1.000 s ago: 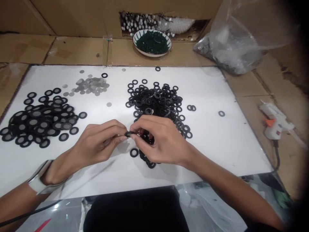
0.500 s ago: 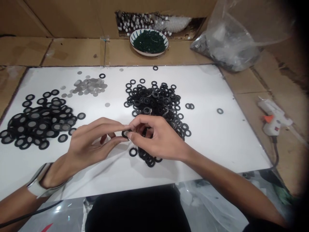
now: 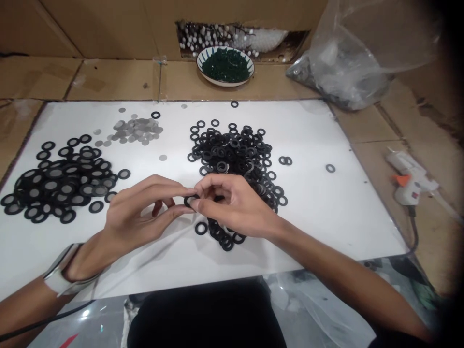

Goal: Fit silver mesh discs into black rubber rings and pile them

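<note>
Between the finger and thumb of my left hand [image 3: 143, 210] is a black ring [image 3: 188, 201], held by its edge above the white board. The fingertips of my right hand [image 3: 232, 203] pinch the same ring from the right, and the thumb covers part of it. A greyish surface shows inside the ring. Beneath and behind my right hand lies a heap of black rings [image 3: 232, 145]. Left of my left hand is a pile of black rings with grey discs in them [image 3: 50, 185]. Loose grey discs [image 3: 137, 129] lie farther back.
A plate of dark green bits [image 3: 226, 66] stands on cardboard behind the white board [image 3: 326, 217]. At the back right sits a clear plastic bag [image 3: 340, 72]. A glue gun [image 3: 411, 186] with a cable lies on the right. Single rings [image 3: 330, 168] are scattered about.
The whole view has shifted very slightly. Both hands keep their pinch on the ring, with almost no movement of the fingers.
</note>
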`<state>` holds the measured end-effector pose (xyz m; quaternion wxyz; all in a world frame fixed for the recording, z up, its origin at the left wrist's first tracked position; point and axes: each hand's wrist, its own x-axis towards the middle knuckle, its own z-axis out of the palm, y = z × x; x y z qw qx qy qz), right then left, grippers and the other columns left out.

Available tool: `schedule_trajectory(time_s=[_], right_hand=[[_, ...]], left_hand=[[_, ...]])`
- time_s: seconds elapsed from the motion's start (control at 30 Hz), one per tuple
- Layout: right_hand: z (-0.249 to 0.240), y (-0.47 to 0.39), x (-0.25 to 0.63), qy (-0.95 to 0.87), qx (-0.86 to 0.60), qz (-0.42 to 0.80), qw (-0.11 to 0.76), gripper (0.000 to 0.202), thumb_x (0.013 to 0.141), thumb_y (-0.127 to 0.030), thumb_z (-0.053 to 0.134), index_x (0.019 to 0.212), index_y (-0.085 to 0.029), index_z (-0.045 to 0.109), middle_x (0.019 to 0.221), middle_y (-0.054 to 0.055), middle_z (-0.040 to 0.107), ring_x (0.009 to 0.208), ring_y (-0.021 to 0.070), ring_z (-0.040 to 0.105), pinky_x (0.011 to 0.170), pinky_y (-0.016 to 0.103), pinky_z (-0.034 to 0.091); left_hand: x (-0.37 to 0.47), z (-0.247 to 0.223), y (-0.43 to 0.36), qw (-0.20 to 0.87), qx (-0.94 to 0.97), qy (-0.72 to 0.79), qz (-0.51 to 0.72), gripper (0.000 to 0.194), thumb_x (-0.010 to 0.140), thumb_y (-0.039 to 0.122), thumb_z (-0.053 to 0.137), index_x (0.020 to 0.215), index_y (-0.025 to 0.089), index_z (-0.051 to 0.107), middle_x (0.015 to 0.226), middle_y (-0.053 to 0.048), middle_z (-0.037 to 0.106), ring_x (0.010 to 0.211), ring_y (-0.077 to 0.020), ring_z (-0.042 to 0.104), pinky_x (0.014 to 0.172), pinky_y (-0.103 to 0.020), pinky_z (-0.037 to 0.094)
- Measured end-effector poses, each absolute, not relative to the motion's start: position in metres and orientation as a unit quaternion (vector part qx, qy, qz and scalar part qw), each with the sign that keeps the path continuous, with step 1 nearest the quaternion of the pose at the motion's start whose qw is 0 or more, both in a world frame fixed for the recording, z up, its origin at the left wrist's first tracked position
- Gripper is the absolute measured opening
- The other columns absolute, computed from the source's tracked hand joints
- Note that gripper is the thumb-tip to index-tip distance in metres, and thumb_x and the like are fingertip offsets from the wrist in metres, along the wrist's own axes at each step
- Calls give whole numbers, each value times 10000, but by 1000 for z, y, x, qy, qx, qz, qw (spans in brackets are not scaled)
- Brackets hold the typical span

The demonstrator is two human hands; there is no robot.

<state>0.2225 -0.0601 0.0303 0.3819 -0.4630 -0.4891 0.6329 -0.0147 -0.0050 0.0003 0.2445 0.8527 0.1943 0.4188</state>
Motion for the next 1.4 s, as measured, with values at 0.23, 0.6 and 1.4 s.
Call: schedule_trajectory(time_s=[0.23,0.6,1.4], right_hand=[[30,-60,222,-484,-468,636,376,144,866,-230,841,964,-178,750,864,-10,681,806,166,623,742,301,505],[32,-60,223,-488,-466,633,380,127,873,-230,837,944,-180,745,839,-25,672,800,158,614,765,309,494],[35,-59,222,-489,-469,634,372,137,872,-239,838,966,-178,759,823,-21,677,791,159,615,762,302,488]], left_hand=[[-14,2,-6,241,857,191,414,400,1016,165,883,1385,297,802,1087,-34,831,775,-147,745,538,-295,554],[-13,4,-6,243,855,198,412,361,1028,181,879,1362,304,814,1075,-32,835,720,-116,701,538,-272,556],[-11,6,-4,238,857,179,421,393,1004,161,891,1369,291,824,1079,-18,849,708,-104,715,542,-241,556]])
